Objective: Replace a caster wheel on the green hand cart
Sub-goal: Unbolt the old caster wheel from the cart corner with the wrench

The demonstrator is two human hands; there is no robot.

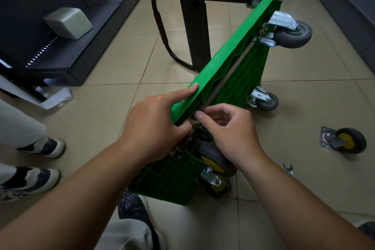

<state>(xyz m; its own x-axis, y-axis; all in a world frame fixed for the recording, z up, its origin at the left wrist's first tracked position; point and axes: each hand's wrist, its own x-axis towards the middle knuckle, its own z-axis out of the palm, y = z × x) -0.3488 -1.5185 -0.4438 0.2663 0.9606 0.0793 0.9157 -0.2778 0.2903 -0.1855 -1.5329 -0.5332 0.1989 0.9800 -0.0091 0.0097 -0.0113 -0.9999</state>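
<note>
1. Head view: the green hand cart [223, 63] stands on edge on the tiled floor [121, 57].
2. The left hand [154, 122] grips its upper rim.
3. The right hand [229, 128] pinches a small part [195, 116] (kind unclear) at the cart's underside.
4. A loose caster wheel [345, 141] lies apart.

Right hand [229, 130] hides the small part it pinches.

The cart [233, 55] is standing on edge, blocking the middle. A loose caster [345, 141] and wrench [288, 169] are lying near right, shoes [45, 147] are crowding near left, and floor [304, 128] is lying open between.
</note>
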